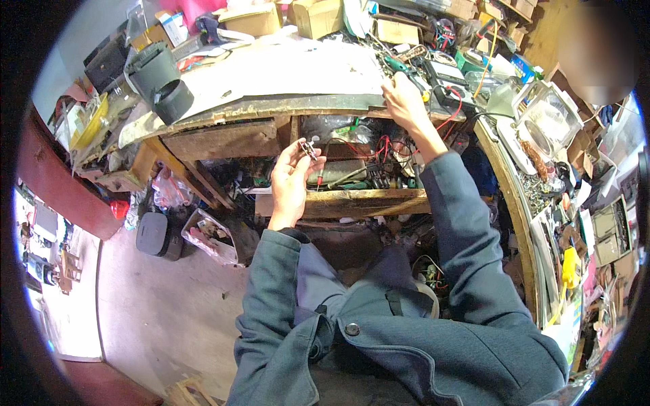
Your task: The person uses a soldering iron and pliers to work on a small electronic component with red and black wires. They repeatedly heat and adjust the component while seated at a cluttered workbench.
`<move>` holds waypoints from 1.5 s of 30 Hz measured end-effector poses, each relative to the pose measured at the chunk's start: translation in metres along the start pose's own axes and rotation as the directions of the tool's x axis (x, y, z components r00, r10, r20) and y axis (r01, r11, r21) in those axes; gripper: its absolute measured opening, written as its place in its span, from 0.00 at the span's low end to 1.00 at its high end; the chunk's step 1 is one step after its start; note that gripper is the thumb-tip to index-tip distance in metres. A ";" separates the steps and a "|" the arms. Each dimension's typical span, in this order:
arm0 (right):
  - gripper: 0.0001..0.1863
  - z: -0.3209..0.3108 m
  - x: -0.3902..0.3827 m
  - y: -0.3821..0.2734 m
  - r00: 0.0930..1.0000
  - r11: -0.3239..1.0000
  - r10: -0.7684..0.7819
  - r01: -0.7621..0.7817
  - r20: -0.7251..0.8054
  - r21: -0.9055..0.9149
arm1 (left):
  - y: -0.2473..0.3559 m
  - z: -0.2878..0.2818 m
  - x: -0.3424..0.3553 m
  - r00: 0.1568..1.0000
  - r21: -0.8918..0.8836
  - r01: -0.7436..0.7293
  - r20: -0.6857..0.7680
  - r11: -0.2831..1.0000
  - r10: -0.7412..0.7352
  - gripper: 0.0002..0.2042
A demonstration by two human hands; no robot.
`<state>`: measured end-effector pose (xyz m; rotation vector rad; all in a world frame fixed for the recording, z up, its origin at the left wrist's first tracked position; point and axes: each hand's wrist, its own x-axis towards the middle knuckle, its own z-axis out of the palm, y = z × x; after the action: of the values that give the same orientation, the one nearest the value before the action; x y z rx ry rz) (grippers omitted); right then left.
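In the fingertips of my left hand is a small metal piece, held up in front of the cluttered shelf below the bench top. My right hand reaches to the bench's front edge, its fingers bent closed; what they hold, if anything, is too small to make out. Just beyond it lie a green-handled tool and a dark boxy device with red leads. A white sheet covers much of the wooden workbench.
Dark cylindrical containers and cardboard boxes sit on the bench. A side bench piled with parts and a yellow tool runs along my right. On the floor at left are a dark case and an open box.
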<state>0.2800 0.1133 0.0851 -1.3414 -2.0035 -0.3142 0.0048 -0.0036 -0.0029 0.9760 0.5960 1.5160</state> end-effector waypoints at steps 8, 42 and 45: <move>0.12 -0.048 -0.092 -0.104 0.891 0.878 0.116 -0.298 0.438 0.375 | 0.002 -0.001 -0.005 0.999 -0.009 -0.040 -0.036 0.999 0.040 0.17; 0.10 -0.040 -0.116 -0.158 0.970 0.989 -0.150 0.148 0.190 0.030 | -0.005 -0.008 -0.006 0.987 -0.050 -0.163 0.002 0.985 0.164 0.14; 0.09 -0.039 -0.116 -0.160 0.973 0.991 -0.135 0.136 0.188 0.011 | -0.006 -0.009 -0.005 0.989 -0.070 -0.146 0.002 0.987 0.147 0.14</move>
<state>0.1807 -0.0610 0.0645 -1.2784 -2.2592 -0.2586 0.0004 -0.0058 -0.0138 0.9889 0.4706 1.6516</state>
